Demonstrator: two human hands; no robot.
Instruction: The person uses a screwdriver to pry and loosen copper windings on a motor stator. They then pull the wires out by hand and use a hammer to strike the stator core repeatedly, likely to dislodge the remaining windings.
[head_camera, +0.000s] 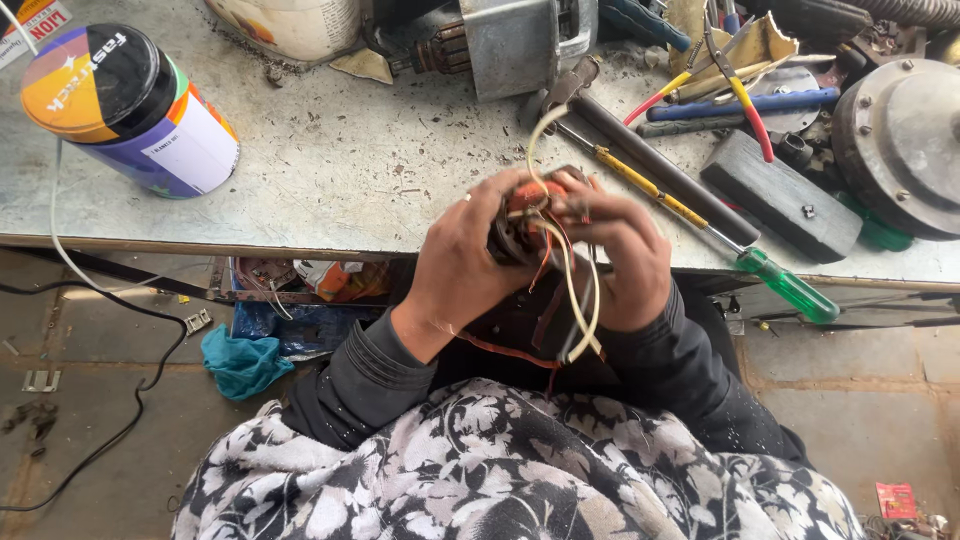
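Both my hands hold a small motor winding (522, 222), dark with orange-red insulation, just in front of the metal workbench (340, 170). My left hand (455, 265) wraps its left side; a ring shows on one finger. My right hand (625, 255) grips the right side, fingers curled over the top. Cream and reddish wires (580, 300) trail from the winding down to my lap, and one cream wire loops upward over the bench. My sleeves are dark, and a floral cloth covers my lap.
On the bench stand a colourful can (125, 105), a white tub (290, 22), a motor housing (520, 40), a green-handled screwdriver (785, 285), pliers (740, 95), a black block (780, 195) and a round metal casing (905, 140). A teal rag (240, 362) and cables lie on the floor.
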